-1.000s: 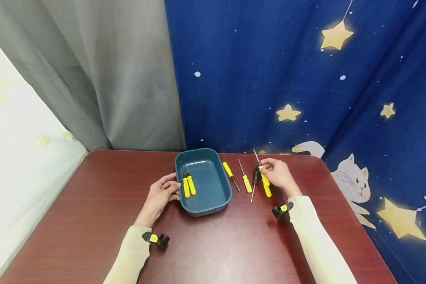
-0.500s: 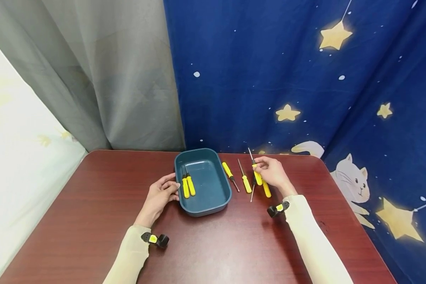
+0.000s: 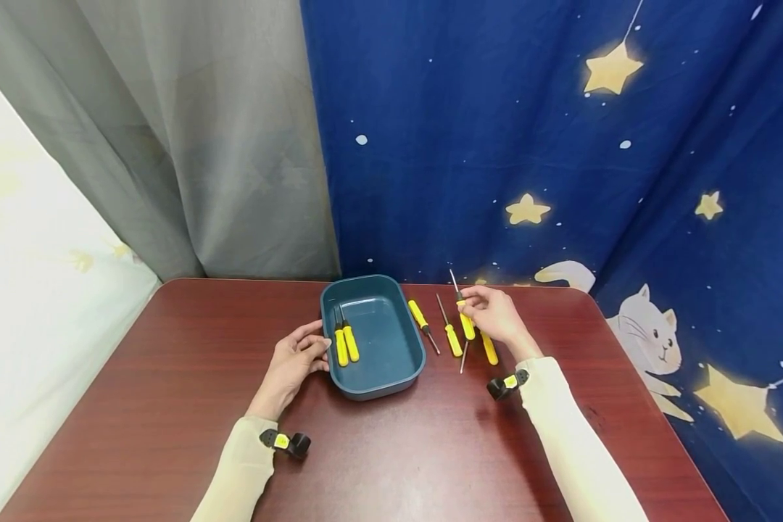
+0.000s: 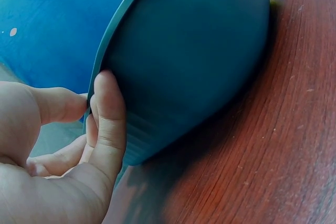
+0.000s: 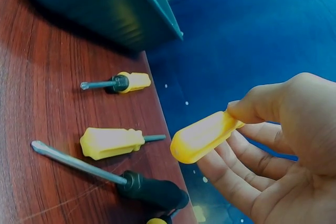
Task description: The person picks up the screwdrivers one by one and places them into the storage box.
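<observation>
My left hand (image 3: 291, 367) pinches the left rim of a dark teal plastic bin (image 3: 386, 348), thumb on the rim and fingers against the outer wall (image 4: 184, 51). Two yellow-handled screwdrivers (image 3: 350, 343) lie side by side in its left half. Over the table, my right hand (image 3: 494, 317) holds another yellow-handled screwdriver (image 5: 202, 137) between thumb and fingers, its shaft pointing toward the curtain. Beneath that hand lies a black-handled screwdriver (image 5: 155, 191), its handle hidden in the head view, beside a yellow-handled one (image 3: 489, 349).
Between bin and right hand, two more yellow-handled screwdrivers lie on the table: one with a black collar (image 3: 419, 313), one with a plain handle (image 3: 453, 341). The reddish-brown table (image 3: 189, 377) ends at a blue starry curtain (image 3: 431, 145) and a grey curtain (image 3: 254, 145).
My right hand has moved left with the screwdriver, away from the yellow handle lying at the right and over the black-handled screwdriver. The left hand and bin have stayed in place.
</observation>
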A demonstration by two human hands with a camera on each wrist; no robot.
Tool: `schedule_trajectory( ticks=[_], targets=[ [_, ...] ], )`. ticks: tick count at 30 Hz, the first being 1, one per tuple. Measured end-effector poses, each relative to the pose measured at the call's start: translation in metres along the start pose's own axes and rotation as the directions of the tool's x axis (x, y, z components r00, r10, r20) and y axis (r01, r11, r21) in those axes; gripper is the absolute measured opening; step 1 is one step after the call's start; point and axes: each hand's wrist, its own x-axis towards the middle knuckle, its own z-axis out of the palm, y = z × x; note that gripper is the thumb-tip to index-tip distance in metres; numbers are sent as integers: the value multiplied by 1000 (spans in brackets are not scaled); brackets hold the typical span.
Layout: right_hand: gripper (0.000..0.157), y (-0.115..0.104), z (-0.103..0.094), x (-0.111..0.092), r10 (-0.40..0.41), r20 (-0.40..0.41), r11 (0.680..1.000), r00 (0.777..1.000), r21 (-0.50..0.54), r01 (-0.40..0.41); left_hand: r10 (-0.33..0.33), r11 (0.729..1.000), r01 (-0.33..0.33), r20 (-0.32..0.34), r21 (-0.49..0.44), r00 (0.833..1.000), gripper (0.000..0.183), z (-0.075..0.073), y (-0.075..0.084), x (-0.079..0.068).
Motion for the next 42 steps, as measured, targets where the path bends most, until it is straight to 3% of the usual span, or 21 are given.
schedule_trajectory(
  ticks=[13, 22, 42],
  targets=[
    [36, -12, 6, 2, -6, 23, 998, 1000, 59, 5, -5, 1000, 5, 5, 8, 1000, 55, 0, 1, -1],
    [34, -23, 10, 2, -19, 43, 998, 999, 57, 17, 4, 999, -3, -7, 40, 1000, 52, 1, 0, -2],
    [33, -48, 20, 5, -56, 92, 997, 994, 54, 52, -3, 1000, 3, -7, 14, 1000, 53, 1, 1, -2]
  ],
)
